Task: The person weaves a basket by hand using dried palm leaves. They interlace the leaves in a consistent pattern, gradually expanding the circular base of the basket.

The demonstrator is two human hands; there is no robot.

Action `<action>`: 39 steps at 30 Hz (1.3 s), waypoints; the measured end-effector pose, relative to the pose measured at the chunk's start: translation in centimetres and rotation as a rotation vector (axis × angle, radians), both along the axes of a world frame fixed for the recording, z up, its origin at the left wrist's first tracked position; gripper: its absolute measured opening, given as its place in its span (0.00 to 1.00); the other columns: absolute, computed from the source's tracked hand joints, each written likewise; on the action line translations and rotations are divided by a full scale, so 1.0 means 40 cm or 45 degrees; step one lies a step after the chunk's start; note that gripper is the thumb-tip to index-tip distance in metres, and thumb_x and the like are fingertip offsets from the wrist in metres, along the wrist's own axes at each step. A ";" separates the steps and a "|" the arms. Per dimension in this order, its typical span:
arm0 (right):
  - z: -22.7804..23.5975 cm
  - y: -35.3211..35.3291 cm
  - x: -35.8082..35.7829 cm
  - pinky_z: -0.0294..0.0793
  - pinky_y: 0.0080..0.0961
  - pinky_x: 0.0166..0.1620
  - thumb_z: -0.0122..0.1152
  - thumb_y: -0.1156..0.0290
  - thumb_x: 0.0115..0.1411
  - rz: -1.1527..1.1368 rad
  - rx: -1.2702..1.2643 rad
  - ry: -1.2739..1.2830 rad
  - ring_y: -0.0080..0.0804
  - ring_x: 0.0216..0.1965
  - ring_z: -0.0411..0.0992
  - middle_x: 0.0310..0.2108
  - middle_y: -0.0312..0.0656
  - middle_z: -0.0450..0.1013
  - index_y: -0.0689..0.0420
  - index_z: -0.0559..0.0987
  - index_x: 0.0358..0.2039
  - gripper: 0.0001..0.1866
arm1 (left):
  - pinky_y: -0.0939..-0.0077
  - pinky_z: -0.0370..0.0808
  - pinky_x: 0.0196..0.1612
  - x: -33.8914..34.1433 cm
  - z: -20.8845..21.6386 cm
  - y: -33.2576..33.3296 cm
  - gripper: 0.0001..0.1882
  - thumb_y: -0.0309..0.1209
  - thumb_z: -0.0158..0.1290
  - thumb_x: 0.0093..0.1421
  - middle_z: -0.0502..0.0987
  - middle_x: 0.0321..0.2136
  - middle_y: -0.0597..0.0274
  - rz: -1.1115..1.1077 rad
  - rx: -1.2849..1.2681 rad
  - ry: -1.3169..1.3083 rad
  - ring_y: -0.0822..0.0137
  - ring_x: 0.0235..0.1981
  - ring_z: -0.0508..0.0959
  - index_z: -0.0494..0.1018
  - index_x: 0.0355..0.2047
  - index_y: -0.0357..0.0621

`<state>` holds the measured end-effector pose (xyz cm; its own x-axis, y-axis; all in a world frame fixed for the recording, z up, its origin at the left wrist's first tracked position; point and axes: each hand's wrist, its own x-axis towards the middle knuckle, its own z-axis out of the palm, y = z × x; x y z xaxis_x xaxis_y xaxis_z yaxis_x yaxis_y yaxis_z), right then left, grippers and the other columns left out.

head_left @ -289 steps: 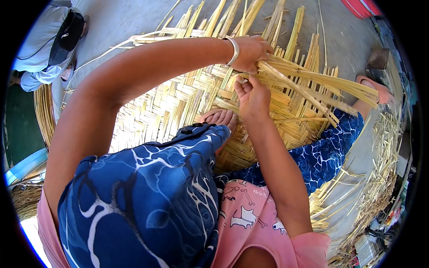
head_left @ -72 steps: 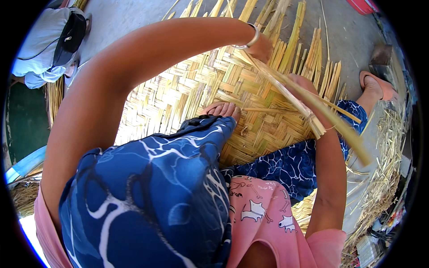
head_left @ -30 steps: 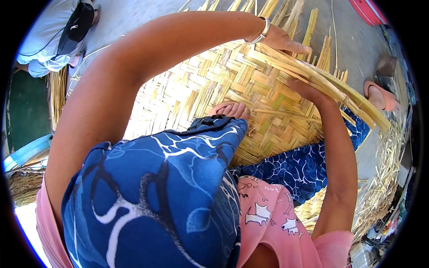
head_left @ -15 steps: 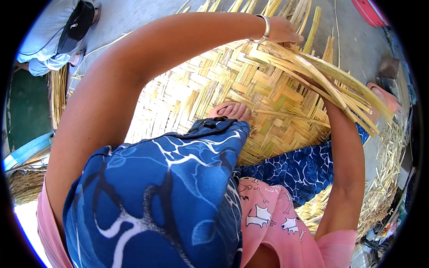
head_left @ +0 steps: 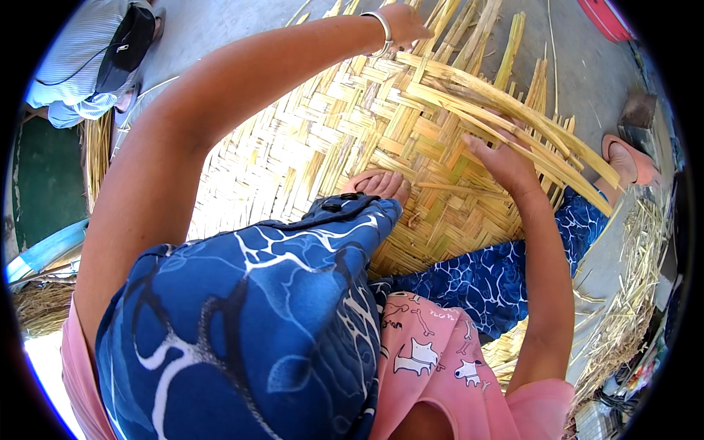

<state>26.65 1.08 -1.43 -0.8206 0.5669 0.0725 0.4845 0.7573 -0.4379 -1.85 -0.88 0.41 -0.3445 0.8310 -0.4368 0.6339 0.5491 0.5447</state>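
Note:
A large woven mat (head_left: 323, 147) of flat, straw-coloured strips lies on the ground beneath me. My left hand (head_left: 405, 28), with a silver bangle (head_left: 383, 37) at the wrist, is at its far edge. Its fingers are closed beside the loose strip ends (head_left: 477, 37); what they hold is hidden. Several long strips (head_left: 543, 139) are bent back over the mat toward the right. Under these strips is my right hand (head_left: 506, 161), its thumb stretched out apart from the fingers, which the strips partly cover.
My bare foot (head_left: 378, 183) rests on the mat; the other, in a pink sandal (head_left: 643, 163), is past its right edge. Straw scraps (head_left: 623, 293) lie at the right. At the upper left is another person (head_left: 81, 59), near a bundle of stalks (head_left: 97, 161).
My left hand has moved left along the mat's far edge. The right hand, hidden under the strips before, now shows with its thumb out. The bent strips have shifted slightly left.

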 end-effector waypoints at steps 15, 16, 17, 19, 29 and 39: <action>-0.023 -0.038 -0.137 0.71 0.20 0.46 0.51 0.76 0.58 -0.414 -1.632 0.731 0.29 0.44 0.70 0.40 0.41 0.71 0.63 0.70 0.46 0.15 | 0.83 0.72 0.31 0.055 -0.001 -0.034 0.14 0.39 0.53 0.53 0.77 0.30 0.65 -0.020 0.049 -0.518 0.74 0.31 0.76 0.74 0.36 0.45; -0.023 -0.040 -0.144 0.71 0.20 0.46 0.51 0.75 0.58 -0.395 -1.664 0.770 0.28 0.43 0.71 0.39 0.41 0.71 0.62 0.70 0.45 0.14 | 0.83 0.72 0.31 0.057 0.000 -0.032 0.14 0.39 0.53 0.53 0.77 0.29 0.66 -0.053 0.037 -0.520 0.75 0.31 0.76 0.74 0.36 0.45; -0.025 -0.038 -0.154 0.71 0.20 0.45 0.52 0.75 0.58 -0.375 -1.697 0.809 0.28 0.42 0.71 0.39 0.40 0.71 0.62 0.71 0.45 0.14 | 0.83 0.72 0.31 0.057 0.003 -0.028 0.14 0.40 0.52 0.53 0.77 0.28 0.66 -0.085 0.025 -0.522 0.75 0.30 0.76 0.74 0.35 0.45; -0.030 -0.010 -0.182 0.71 0.20 0.43 0.57 0.68 0.57 -0.299 -1.639 0.671 0.22 0.38 0.71 0.36 0.36 0.71 0.59 0.71 0.45 0.16 | 0.82 0.73 0.31 0.066 0.001 -0.013 0.14 0.41 0.50 0.54 0.77 0.26 0.66 -0.188 0.022 -0.552 0.75 0.27 0.75 0.74 0.34 0.44; -0.037 -0.008 -0.191 0.67 0.14 0.36 0.53 0.64 0.60 -0.421 -1.630 0.878 0.20 0.34 0.69 0.34 0.36 0.72 0.60 0.72 0.43 0.15 | 0.74 0.76 0.33 0.105 0.016 -0.005 0.12 0.33 0.49 0.54 0.77 0.28 0.59 -0.182 0.222 -0.344 0.67 0.31 0.78 0.72 0.37 0.40; -0.048 -0.099 -0.159 0.67 0.15 0.33 0.49 0.72 0.61 -0.534 -1.477 1.115 0.20 0.30 0.67 0.32 0.38 0.72 0.64 0.73 0.39 0.10 | 0.66 0.70 0.45 0.162 0.006 0.041 0.26 0.40 0.61 0.45 0.76 0.38 0.52 -0.799 0.135 0.314 0.54 0.42 0.74 0.71 0.44 0.46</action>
